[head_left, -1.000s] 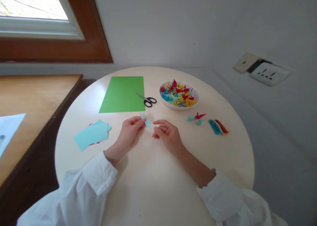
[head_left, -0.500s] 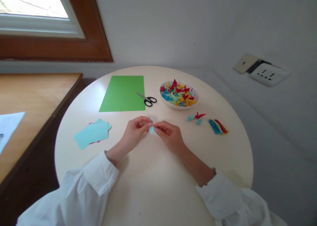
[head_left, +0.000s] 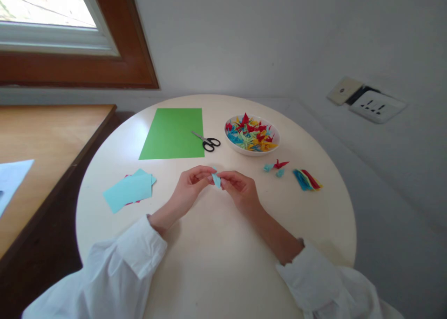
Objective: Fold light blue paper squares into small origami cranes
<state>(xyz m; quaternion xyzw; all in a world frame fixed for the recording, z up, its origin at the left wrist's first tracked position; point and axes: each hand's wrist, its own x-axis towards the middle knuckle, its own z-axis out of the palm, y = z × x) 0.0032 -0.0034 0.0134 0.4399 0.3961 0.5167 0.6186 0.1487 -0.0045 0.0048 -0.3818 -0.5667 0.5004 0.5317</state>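
Note:
A small folded light-blue paper piece (head_left: 216,179) is pinched between both hands above the middle of the round cream table (head_left: 216,263). My left hand (head_left: 190,187) grips it from the left with fingertips closed. From the right, my right hand (head_left: 239,192) pinches the same piece. Both wrists rest low over the tabletop, in white sleeves.
A green sheet (head_left: 173,133) and black-handled scissors (head_left: 208,142) lie beyond the hands. A white bowl (head_left: 252,135) holds several coloured folded papers. Small folded pieces (head_left: 276,166) and coloured strips (head_left: 307,179) lie to the right. Light-blue sheets (head_left: 128,190) lie at left. A wooden ledge (head_left: 42,146) borders the table.
My right hand moved left and joined my left hand on the blue paper piece, which now sits between both sets of fingertips.

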